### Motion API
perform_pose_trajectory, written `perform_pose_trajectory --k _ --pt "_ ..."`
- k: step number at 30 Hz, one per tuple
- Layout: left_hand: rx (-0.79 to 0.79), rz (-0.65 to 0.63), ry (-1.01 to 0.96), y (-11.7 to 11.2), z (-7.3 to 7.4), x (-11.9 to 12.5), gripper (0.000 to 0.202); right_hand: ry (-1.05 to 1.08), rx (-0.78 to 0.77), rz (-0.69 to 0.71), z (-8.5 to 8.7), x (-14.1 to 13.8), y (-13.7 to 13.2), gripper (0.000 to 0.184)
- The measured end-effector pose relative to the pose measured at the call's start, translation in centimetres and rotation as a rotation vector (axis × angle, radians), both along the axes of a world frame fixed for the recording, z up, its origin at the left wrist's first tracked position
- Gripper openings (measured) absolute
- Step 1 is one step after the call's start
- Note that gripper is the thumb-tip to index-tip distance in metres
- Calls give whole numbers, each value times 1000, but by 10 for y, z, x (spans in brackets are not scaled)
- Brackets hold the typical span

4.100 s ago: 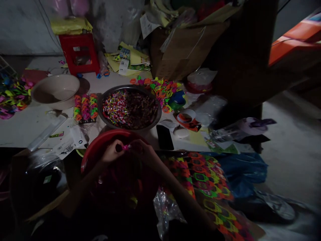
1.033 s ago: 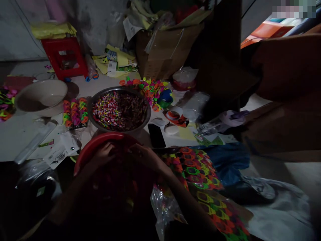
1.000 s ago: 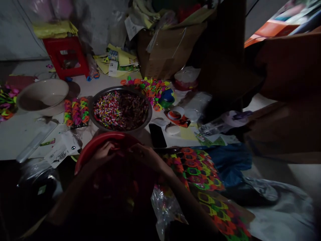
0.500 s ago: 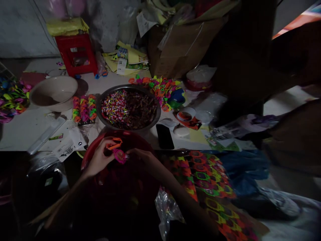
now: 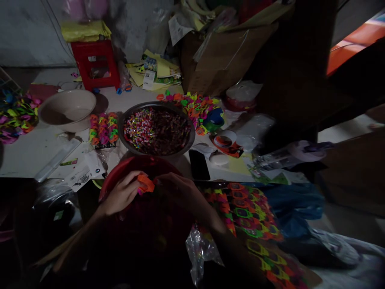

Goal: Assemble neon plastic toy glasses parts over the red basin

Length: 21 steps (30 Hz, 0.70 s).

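Note:
Above a deep red tub [image 5: 107, 182], my left hand [image 5: 122, 194] is closed round an orange plastic toy watch [image 5: 146, 184], with a bit of pink showing under its fingers. My right hand [image 5: 180, 194] is just to the right of the watch, fingers bent and pinched together; shadow hides what is between them. Behind the tub stands a metal bowl [image 5: 192, 140] of small, brightly wrapped pieces, pink and white on the left, darker on the right. A heap of coloured toy watches [image 5: 198, 108] lies behind the bowl.
A beige basin [image 5: 67, 108] and bundled toy watches [image 5: 104, 130] stand left of the bowl. At its right lie a black phone [image 5: 199, 164] and a tape roll [image 5: 225, 137]. Rows of toy watches [image 5: 243, 212] lie low on the right. A cardboard box [image 5: 222, 60] and red stool [image 5: 96, 64] stand behind.
The orange watch has turned in my left hand, so a broad orange face shows and the pink one is mostly covered. My right hand has shifted slightly right and up.

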<state>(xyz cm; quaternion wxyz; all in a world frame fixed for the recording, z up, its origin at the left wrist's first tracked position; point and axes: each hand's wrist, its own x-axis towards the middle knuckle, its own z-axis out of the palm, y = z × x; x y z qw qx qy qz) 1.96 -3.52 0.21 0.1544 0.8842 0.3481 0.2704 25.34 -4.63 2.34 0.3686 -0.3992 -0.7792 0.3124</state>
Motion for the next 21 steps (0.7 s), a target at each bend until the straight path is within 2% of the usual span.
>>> perform_pose_trajectory --k 7,10,12,15,21 --pt "165 -50 203 -1 11 4 25 -59 103 51 11 -3 3 27" --pt "169 -56 289 -2 15 3 23 -59 139 50 18 -2 3 27" --pt "140 -74 332 -1 17 3 29 -93 190 59 22 -1 2 27" --pt "-4 -130 279 0 25 4 41 -164 245 128 26 1 5 27" --pt "-471 -296 37 7 50 5 36 -26 167 300 22 5 20 21"
